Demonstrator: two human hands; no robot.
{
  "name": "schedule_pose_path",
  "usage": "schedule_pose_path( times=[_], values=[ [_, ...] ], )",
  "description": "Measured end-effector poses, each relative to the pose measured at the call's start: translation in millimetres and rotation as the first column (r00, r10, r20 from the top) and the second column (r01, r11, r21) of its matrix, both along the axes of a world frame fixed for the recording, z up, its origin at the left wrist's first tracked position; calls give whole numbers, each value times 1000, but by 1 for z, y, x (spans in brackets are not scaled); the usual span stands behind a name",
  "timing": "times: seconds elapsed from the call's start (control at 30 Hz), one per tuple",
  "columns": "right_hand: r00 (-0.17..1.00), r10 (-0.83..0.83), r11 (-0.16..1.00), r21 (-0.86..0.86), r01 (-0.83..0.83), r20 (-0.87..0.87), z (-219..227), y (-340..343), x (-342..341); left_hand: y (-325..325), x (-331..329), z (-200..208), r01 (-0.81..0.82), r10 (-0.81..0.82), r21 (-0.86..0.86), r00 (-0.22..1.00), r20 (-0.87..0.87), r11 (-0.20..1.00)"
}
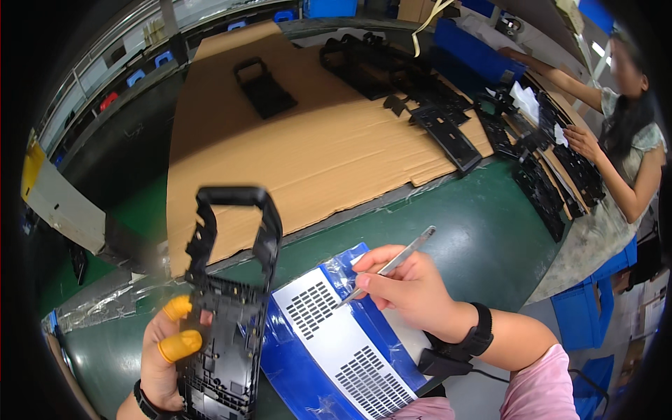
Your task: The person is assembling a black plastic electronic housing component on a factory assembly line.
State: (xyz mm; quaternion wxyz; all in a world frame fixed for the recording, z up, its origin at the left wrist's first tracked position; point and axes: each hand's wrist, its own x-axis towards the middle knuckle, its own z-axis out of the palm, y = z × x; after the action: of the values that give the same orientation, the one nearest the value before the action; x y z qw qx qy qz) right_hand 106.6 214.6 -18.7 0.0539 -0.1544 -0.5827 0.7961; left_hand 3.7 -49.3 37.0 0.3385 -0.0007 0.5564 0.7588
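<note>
My left hand (pixel 165 353), with yellow finger cots on two fingers, grips a black plastic frame (pixel 225 336) that has an open loop at its top. It is held tilted at the near left. In my right hand (pixel 409 287) is a pair of metal tweezers (pixel 402 257), pinched between thumb and fingers. The tweezers' tip points down at a white sheet of small black stickers (pixel 308 308). That sheet lies on a blue board (pixel 294 381) partly covered with clear tape. Whether the tip holds a sticker is too small to tell.
Brown cardboard (pixel 280 161) covers the far part of the green table (pixel 483 210). One black frame (pixel 266 91) lies on it, with more heaped at the back right. At the right, another person (pixel 623 147) reaches over stacked black parts (pixel 546 189) and a blue bin (pixel 476 52).
</note>
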Motion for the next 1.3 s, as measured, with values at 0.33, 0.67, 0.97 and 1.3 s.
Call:
schedule_pose_path(
  times=[0.33, 0.67, 0.97, 1.3],
  values=[
    [999, 43, 995, 94, -41, -25, -9, -5, -3, 67, -33, -12, 72, -57, 173, 994, -90, 982],
    [998, 54, 986, 156, -56, 22, -4, -8, -4, 79, -35, -29, -4, -5, 417, 1000, 21, 909],
    [994, 113, 986, 125, -112, -5, -1, -2, -2, 80, -24, -40, 94, -81, 435, 996, -48, 895],
    [975, 18, 998, 61, -5, -222, 34, -29, 4, 77, 8, -32, 155, -265, 522, 954, 142, 839]
  ],
)
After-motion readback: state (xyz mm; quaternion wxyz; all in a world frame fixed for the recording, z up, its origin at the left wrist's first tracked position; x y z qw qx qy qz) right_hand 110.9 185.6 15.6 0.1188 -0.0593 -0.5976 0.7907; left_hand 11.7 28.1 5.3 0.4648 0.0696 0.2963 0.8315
